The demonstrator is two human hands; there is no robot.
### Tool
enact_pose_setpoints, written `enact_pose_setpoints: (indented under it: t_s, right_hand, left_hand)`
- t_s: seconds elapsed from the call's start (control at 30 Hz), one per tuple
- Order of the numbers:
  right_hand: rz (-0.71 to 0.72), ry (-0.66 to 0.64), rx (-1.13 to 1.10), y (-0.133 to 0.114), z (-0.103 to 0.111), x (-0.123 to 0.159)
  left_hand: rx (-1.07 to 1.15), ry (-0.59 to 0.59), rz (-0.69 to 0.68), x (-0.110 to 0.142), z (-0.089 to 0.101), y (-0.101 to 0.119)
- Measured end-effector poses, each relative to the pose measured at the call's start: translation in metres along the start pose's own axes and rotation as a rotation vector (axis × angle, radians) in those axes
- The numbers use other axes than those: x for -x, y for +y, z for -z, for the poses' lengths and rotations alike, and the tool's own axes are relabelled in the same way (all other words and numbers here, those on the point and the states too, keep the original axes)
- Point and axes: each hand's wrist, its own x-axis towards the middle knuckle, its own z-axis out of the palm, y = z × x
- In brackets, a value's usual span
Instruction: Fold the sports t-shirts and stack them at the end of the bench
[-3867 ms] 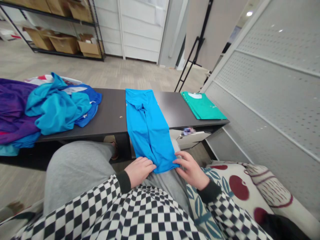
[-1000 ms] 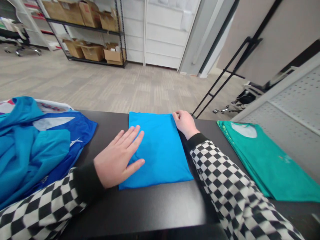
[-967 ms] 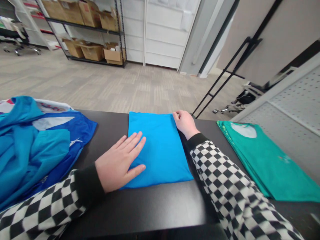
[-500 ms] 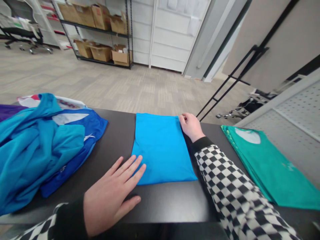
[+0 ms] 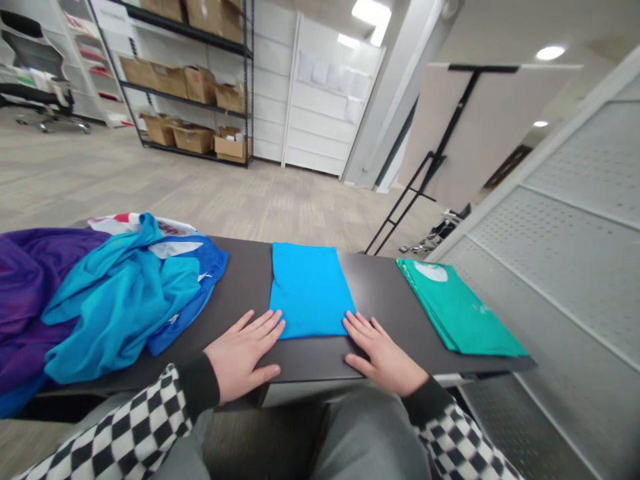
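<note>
A bright blue garment (image 5: 309, 291), folded into a neat rectangle, lies on the dark table (image 5: 380, 300) in front of me. My left hand (image 5: 243, 353) lies flat and open on the table, its fingertips touching the fold's near left corner. My right hand (image 5: 381, 353) lies flat and open too, fingertips at the near right corner. Neither hand holds anything. Checkered sleeves cover both of my arms.
A loose heap of blue and purple clothes (image 5: 100, 293) covers the table's left end. A stack of folded green shirts (image 5: 457, 310) sits at the right end. A perforated grey panel (image 5: 565, 253) stands on the right. Shelves with cardboard boxes (image 5: 195, 73) stand across the floor.
Both hands have slid back along the folded blue garment to its near edge; the right hand left the far corner. The view has pulled back and tilted up.
</note>
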Motion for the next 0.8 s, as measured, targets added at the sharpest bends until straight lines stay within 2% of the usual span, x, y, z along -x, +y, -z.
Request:
enact_pose_setpoints:
  t_s: [0.07, 0.17, 0.23, 0.37, 0.47, 0.6, 0.7, 0.8]
  right_hand:
    - [-0.031, -0.038, 0.001, -0.006, 0.001, 0.008]
    - [-0.011, -0.017, 0.034, -0.014, -0.004, 0.024]
    - [0.01, 0.065, 0.078, -0.019, -0.017, 0.038]
    - [0.106, 0.307, 0.123, -0.026, -0.041, 0.064]
    - [0.21, 0.414, 0.074, -0.034, -0.04, 0.073]
    - [0.275, 0.469, -0.069, -0.055, -0.008, 0.087]
    - [0.239, 0.437, -0.185, -0.078, 0.031, 0.105]
    - [0.187, 0.416, -0.267, -0.101, 0.073, 0.123]
  left_hand:
    - [0.002, 0.016, 0.013, 0.007, -0.002, 0.005]
    - [-0.027, 0.092, 0.032, 0.025, -0.007, 0.016]
    - [-0.062, 0.172, 0.018, 0.038, -0.014, 0.025]
    - [-0.107, 0.357, -0.039, 0.056, -0.022, 0.041]
    - [-0.06, 0.428, -0.131, 0.059, -0.013, 0.047]
    - [0.042, 0.411, -0.227, 0.068, 0.022, 0.054]
    - [0.087, 0.366, -0.186, 0.09, 0.052, 0.061]
    - [0.09, 0.363, -0.107, 0.121, 0.075, 0.063]
